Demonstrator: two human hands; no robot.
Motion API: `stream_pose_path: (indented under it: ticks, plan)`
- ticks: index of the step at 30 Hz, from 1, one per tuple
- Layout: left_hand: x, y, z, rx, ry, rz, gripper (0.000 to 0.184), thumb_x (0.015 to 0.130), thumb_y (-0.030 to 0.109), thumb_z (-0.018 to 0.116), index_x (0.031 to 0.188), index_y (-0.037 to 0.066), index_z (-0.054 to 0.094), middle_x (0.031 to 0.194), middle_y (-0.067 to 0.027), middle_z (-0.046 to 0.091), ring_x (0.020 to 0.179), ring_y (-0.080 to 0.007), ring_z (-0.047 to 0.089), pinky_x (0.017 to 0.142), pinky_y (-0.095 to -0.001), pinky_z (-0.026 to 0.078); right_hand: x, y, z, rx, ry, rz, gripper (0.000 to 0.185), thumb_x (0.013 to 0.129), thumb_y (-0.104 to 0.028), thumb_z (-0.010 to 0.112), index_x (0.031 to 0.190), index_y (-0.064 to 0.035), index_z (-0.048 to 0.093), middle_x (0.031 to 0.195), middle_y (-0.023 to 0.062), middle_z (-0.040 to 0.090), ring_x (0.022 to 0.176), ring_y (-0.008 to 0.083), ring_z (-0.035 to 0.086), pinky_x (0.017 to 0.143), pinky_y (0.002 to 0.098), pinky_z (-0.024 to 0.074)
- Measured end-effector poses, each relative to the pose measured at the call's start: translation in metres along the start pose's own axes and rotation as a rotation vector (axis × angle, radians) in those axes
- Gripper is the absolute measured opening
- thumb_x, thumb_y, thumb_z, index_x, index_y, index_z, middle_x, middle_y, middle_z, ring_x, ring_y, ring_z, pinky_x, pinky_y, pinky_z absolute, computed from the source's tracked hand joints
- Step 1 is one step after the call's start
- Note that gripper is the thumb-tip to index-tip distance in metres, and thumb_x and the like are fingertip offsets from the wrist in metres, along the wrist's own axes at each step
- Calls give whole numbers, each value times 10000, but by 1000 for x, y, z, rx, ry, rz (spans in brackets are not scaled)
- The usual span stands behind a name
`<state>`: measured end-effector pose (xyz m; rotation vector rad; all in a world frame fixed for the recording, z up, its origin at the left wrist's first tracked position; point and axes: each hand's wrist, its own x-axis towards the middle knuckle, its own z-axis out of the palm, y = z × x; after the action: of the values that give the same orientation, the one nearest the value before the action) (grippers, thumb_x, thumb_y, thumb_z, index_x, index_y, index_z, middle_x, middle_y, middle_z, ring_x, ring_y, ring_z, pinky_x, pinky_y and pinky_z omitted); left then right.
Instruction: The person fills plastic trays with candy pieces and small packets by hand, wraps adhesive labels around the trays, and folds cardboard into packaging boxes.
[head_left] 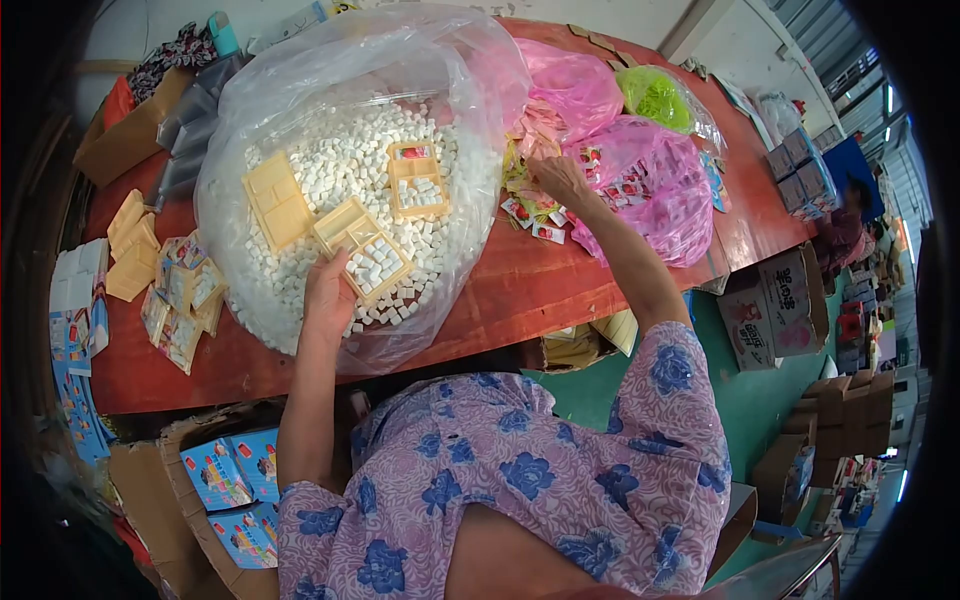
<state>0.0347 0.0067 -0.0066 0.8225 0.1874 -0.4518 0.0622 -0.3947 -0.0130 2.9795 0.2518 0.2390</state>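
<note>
My left hand (328,292) grips the near edge of a cream compartment tray (340,222), whose near compartment holds white cubes. Under it spreads a large clear plastic bag (240,100) full of small white cubes (300,150). On the cubes lie an empty cream tray (278,200) and another tray (420,208) with white cubes and a red-and-white packet. My right hand (560,182) reaches to the small packets beside the pink bags, its fingers bent together; whatever they hold is too small to tell. Loose red-and-white packets (548,233) lie just below it.
Pink bags (650,190) of packets and a bag with green contents (655,98) stand at the right. Stacked trays (132,245) and wrapped trays (180,300) sit at the left. Blue boxes (215,475) fill a carton below the red table (520,290). Another person (845,225) is far right.
</note>
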Motion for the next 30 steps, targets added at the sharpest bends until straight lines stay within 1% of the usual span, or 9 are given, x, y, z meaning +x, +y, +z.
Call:
stream_pose_path:
  ticks: [2, 5, 11, 12, 15, 16, 20, 23, 30]
  plan:
    - [1, 0, 0, -6, -4, 5, 263, 860, 55, 423, 1118, 8, 439, 1069, -127, 532, 949, -211, 553, 820, -337, 468, 4, -1, 2, -81, 37, 5, 86, 729, -128, 496, 752, -68, 553, 596, 131, 570, 547, 265, 576, 456, 373, 410]
    - [1, -1, -3, -12, 2, 12, 259, 857, 51, 426, 1111, 5, 442, 1064, -126, 535, 943, -208, 554, 815, -332, 470, 7, 2, -8, -83, -45, 17, 99, 732, -144, 490, 746, -79, 564, 592, 127, 569, 553, 267, 578, 464, 376, 416]
    - [-1, 1, -2, 31, -21, -5, 258, 853, 63, 438, 1101, -6, 443, 1050, -125, 539, 933, -209, 556, 811, -334, 466, 5, -1, -41, 87, 149, 137, 131, 747, -157, 458, 746, -69, 555, 574, 126, 559, 542, 272, 570, 475, 391, 410]
    - [-2, 0, 0, 44, -25, -15, 262, 851, 68, 442, 1101, -9, 441, 1048, -125, 539, 930, -209, 556, 810, -334, 465, 8, -5, -48, 60, 150, 140, 85, 719, -92, 498, 753, -69, 572, 623, 120, 583, 567, 272, 580, 484, 367, 428]
    - [2, -5, 3, 59, -99, -29, 263, 840, 90, 472, 1080, -17, 459, 1019, -120, 551, 910, -208, 563, 784, -330, 468, 21, -47, -83, 429, 159, -21, 76, 718, -97, 514, 761, -70, 571, 617, 122, 579, 565, 280, 574, 492, 379, 423]
    - [2, -7, 5, 62, -120, -48, 256, 837, 90, 478, 1069, -16, 469, 1006, -117, 558, 898, -205, 568, 774, -328, 472, 25, -70, -97, 425, 147, -102, 79, 754, -106, 530, 789, -45, 568, 599, 108, 578, 552, 253, 578, 506, 347, 428]
    - [1, -15, 12, 97, -166, -119, 229, 829, 92, 496, 1032, -14, 504, 955, -107, 582, 844, -197, 590, 736, -323, 487, 51, -143, -112, 365, 118, -432, 64, 746, -104, 534, 763, -55, 571, 613, 103, 582, 574, 262, 580, 510, 356, 436]
    - [-4, -15, 15, 104, -230, -139, 289, 827, 104, 512, 1091, -6, 471, 1022, -104, 565, 904, -201, 573, 793, -333, 467, 58, -181, -118, 426, 31, -540, 59, 734, -102, 541, 743, -50, 566, 619, 113, 584, 590, 263, 579, 518, 361, 434]
    - [-11, -14, 13, 77, -230, -98, 261, 823, 78, 496, 1069, -7, 483, 975, -107, 576, 851, -186, 590, 744, -311, 489, 61, -193, -117, 541, -234, -496, 121, 745, -106, 563, 842, -38, 588, 649, 130, 588, 626, 257, 582, 573, 341, 437]
